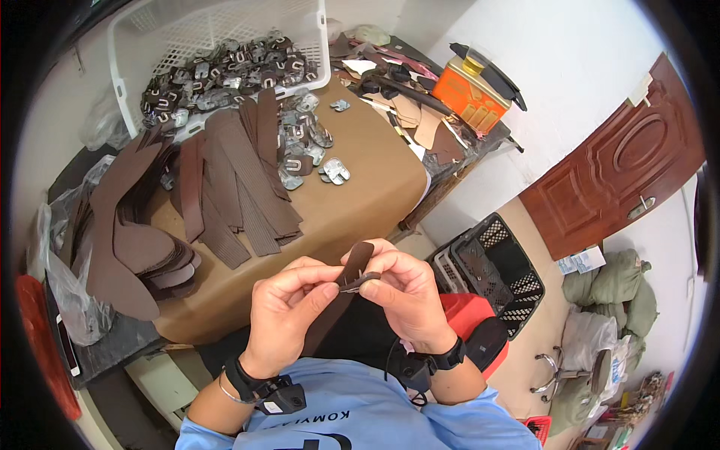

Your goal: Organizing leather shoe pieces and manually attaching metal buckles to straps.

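In front of my body both hands pinch a dark brown strap (358, 260). One end stands up between my fingertips, and a longer length hangs down beside my left wrist. My left hand (289, 300) is closed on it from the left, thumb and index finger together. My right hand (405, 296) grips the same spot from the right, where a small curved dark piece crosses the strap; its kind is unclear. Beyond my hands more brown strips (225, 180), some ribbed, lie on the table beside stacked brown curved pieces (146, 251). Metal clips with brown patches (304, 135) lie loose beside the strips.
A white plastic basket (324, 45) full of such clips stands at the back of the brown-covered table (375, 180). Scraps and an orange tin (469, 97) sit behind, right. Black crates (506, 270) and a wheeled chair base (553, 371) stand on the floor. A phone (67, 345) lies left.
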`<control>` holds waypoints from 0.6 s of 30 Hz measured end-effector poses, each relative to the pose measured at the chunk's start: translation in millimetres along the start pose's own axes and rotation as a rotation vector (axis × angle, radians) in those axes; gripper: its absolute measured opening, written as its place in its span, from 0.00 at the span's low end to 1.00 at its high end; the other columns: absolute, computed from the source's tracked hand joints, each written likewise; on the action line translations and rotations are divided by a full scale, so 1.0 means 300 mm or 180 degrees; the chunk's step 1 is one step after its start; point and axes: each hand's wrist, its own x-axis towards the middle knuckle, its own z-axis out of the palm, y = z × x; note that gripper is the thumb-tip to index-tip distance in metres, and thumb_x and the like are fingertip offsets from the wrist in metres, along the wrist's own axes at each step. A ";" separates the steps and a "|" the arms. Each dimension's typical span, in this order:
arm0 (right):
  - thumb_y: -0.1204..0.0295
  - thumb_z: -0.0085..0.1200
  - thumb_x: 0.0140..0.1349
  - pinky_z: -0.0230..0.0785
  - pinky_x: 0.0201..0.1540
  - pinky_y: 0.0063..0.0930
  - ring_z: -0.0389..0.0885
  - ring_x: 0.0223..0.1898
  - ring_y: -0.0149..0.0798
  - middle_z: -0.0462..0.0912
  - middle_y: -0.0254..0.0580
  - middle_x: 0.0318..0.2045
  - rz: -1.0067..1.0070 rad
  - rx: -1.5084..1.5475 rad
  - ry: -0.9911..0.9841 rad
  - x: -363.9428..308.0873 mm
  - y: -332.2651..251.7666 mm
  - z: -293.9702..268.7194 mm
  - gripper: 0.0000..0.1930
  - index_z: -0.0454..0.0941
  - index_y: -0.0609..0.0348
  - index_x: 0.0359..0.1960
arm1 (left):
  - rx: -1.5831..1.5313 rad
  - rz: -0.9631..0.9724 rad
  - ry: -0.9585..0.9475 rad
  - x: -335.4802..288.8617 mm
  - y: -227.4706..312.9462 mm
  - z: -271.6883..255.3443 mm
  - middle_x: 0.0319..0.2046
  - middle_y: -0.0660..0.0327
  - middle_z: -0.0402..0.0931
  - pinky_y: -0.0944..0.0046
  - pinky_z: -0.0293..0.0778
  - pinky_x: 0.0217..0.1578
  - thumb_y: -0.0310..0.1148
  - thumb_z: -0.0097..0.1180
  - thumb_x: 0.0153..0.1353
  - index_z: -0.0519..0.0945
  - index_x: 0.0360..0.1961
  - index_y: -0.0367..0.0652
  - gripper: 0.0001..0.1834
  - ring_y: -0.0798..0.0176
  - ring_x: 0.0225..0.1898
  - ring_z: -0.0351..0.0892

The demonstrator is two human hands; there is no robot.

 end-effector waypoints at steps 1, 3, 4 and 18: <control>0.80 0.61 0.61 0.67 0.58 0.35 0.74 0.54 0.39 0.76 0.45 0.48 -0.0009 -0.0021 0.0146 0.002 -0.002 0.007 0.04 0.79 0.61 0.36 | 0.0006 -0.0005 -0.0004 -0.001 0.000 -0.002 0.41 0.60 0.78 0.71 0.72 0.46 0.15 0.56 0.63 0.83 0.47 0.31 0.12 0.70 0.43 0.77; 0.80 0.61 0.61 0.67 0.58 0.35 0.75 0.54 0.40 0.76 0.45 0.48 -0.0029 -0.0046 0.0145 0.005 -0.003 0.005 0.04 0.79 0.62 0.36 | 0.0272 0.0152 -0.0048 -0.002 0.001 -0.005 0.40 0.60 0.78 0.72 0.71 0.45 0.15 0.56 0.62 0.83 0.47 0.32 0.13 0.70 0.42 0.75; 0.80 0.61 0.61 0.67 0.58 0.36 0.75 0.54 0.40 0.76 0.45 0.48 -0.0045 -0.0077 0.0140 0.005 -0.004 0.005 0.04 0.79 0.62 0.36 | 0.0275 0.0153 -0.0045 -0.003 0.003 -0.006 0.40 0.60 0.78 0.72 0.71 0.45 0.15 0.56 0.62 0.83 0.47 0.32 0.13 0.70 0.42 0.75; 0.83 0.60 0.62 0.71 0.52 0.27 0.77 0.47 0.32 0.74 0.43 0.48 -0.0122 -0.0287 0.0001 -0.006 0.009 0.003 0.04 0.78 0.66 0.38 | 0.2055 0.1336 0.0045 -0.016 0.027 0.000 0.34 0.57 0.78 0.68 0.73 0.35 0.16 0.62 0.56 0.84 0.44 0.34 0.14 0.65 0.33 0.77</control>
